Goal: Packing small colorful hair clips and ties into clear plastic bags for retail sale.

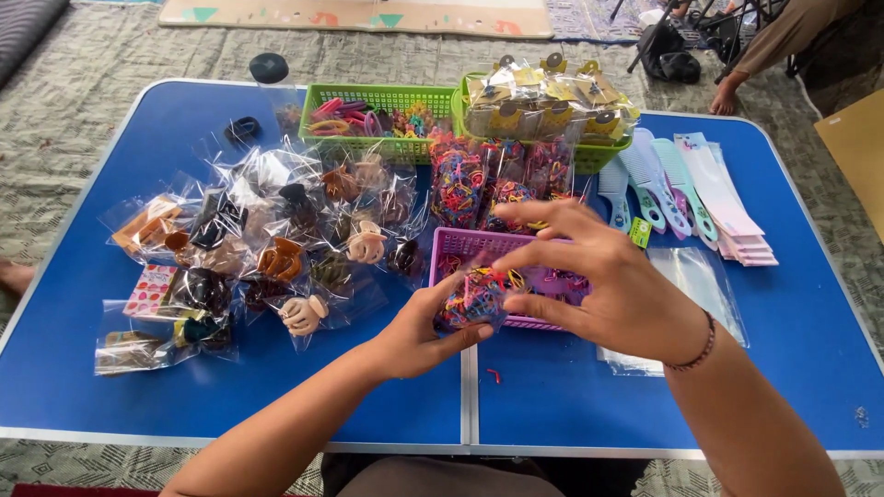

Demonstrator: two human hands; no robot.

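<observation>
- Multicoloured elastic bands in a small clear bag [471, 299] are gripped by the left hand [419, 333], just before the purple basket [460, 245]; the right hand [612, 285] is spread wide above it, touching with fingertips.
- Work is judged partly done: a few bags lie in this basket, more behind it.
- Two green baskets [368, 97], about six combs [658, 189] and many bagged hair claws [276, 258] are counted on the blue table [571, 396].

Both hands meet mid-front: left hand [419, 336] cupped, right hand [599, 276] fingers spread.

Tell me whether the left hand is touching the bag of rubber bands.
Touching: the head view shows the left hand gripping the bag of rubber bands from below.
</observation>
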